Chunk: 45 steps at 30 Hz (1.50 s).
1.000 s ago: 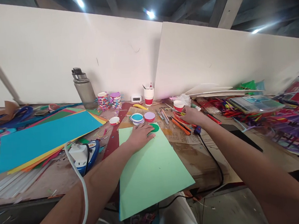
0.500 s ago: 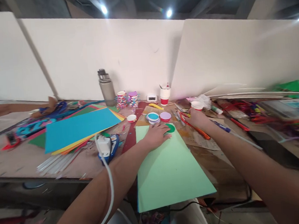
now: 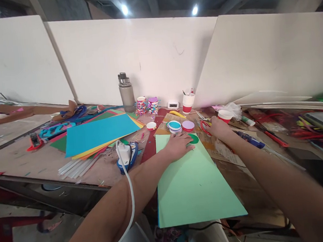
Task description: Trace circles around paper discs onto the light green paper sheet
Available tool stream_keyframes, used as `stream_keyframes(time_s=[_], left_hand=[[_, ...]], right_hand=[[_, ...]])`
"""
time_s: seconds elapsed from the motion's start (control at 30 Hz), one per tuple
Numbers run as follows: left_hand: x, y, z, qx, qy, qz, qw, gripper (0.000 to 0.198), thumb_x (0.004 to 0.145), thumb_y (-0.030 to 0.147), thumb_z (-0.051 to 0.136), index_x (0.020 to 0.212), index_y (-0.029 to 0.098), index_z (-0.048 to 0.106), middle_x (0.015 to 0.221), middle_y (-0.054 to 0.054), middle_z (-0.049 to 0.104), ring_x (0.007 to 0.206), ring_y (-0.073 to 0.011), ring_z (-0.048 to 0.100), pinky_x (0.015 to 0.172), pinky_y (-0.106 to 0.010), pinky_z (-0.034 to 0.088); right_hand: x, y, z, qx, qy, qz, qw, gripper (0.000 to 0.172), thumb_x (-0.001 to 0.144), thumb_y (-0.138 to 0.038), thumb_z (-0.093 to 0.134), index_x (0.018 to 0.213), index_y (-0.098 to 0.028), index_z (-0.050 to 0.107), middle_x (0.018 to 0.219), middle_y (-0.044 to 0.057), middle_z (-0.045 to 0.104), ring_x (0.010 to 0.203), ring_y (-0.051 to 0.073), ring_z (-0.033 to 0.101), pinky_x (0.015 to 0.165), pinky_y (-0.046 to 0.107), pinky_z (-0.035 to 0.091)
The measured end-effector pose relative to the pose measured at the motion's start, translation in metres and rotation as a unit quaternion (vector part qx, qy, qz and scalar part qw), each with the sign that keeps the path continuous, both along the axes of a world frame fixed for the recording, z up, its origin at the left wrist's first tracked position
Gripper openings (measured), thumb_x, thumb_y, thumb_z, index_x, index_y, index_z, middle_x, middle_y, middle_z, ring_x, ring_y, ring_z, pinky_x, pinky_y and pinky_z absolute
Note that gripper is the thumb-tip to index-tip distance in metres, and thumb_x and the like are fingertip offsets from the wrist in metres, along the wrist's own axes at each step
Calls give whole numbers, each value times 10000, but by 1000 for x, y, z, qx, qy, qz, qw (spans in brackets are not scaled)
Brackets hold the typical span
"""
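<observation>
My left hand (image 3: 180, 144) lies flat with fingers spread on the far end of a light green paper sheet (image 3: 194, 181), its fingertips touching a dark green paper circle (image 3: 194, 138). My right hand (image 3: 219, 127) is closed around the red handles of a pair of scissors (image 3: 205, 127), just right of the circle and in front of a small red and white cup (image 3: 224, 115). Blue and purple paper discs (image 3: 181, 125) lie just beyond the sheet.
A stack of coloured sheets topped by a blue sheet (image 3: 101, 133) lies at left, with a glue gun and its white plug (image 3: 126, 155) beside it. A grey bottle (image 3: 126, 94), tape rolls (image 3: 147, 105) and a pen cup (image 3: 187, 103) stand by the white wall boards. Craft clutter fills the right.
The view has swung left. My right hand left the orange tools further right and now grips the red scissors. My left hand stays on the green sheet.
</observation>
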<state>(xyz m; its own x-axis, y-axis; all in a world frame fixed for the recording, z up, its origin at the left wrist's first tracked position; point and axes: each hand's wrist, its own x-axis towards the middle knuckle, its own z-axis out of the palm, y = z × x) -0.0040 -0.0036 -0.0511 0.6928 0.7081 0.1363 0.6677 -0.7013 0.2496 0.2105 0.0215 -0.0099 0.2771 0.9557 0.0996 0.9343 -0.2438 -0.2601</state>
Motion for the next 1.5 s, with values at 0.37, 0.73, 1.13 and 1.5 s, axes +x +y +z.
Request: stream_keyframes(time_s=[0.37, 0.73, 1.13, 1.5], left_hand=[[-1, 0, 4, 10, -2, 7, 1000, 390, 998, 469, 423, 1296, 293, 604, 1440, 13, 561, 1381, -265, 401, 1083, -465, 321], [-1, 6, 3, 5, -1, 7, 1000, 392, 995, 465, 422, 1301, 300, 604, 1446, 0, 554, 1359, -264, 425, 1066, -472, 336], [-2, 6, 6, 23, 4, 3, 1000, 396, 999, 454, 396, 1314, 315, 592, 1421, -7, 574, 1326, -257, 460, 1062, -452, 337], [-3, 10, 6, 24, -2, 3, 1000, 417, 994, 471, 379, 1315, 318, 597, 1419, -16, 575, 1345, -272, 446, 1079, -465, 339]], right_hand=[[19, 13, 21, 109, 163, -32, 980, 388, 963, -306, 449, 1258, -78, 554, 932, 95, 736, 674, 130, 659, 569, 208, 471], [6, -15, 15, 60, 55, -19, 997, 390, 910, -331, 575, 1223, -99, 557, 1110, 162, 708, 1015, 237, 675, 787, 273, 472], [-32, -25, -3, -7, -114, 11, 993, 309, 916, -167, 498, 1176, -29, 593, 1140, 267, 672, 1075, 304, 667, 848, 337, 487], [-29, -21, -5, -22, -128, 25, 991, 350, 922, -172, 468, 1212, -23, 595, 1163, 275, 667, 1050, 288, 680, 841, 331, 499]])
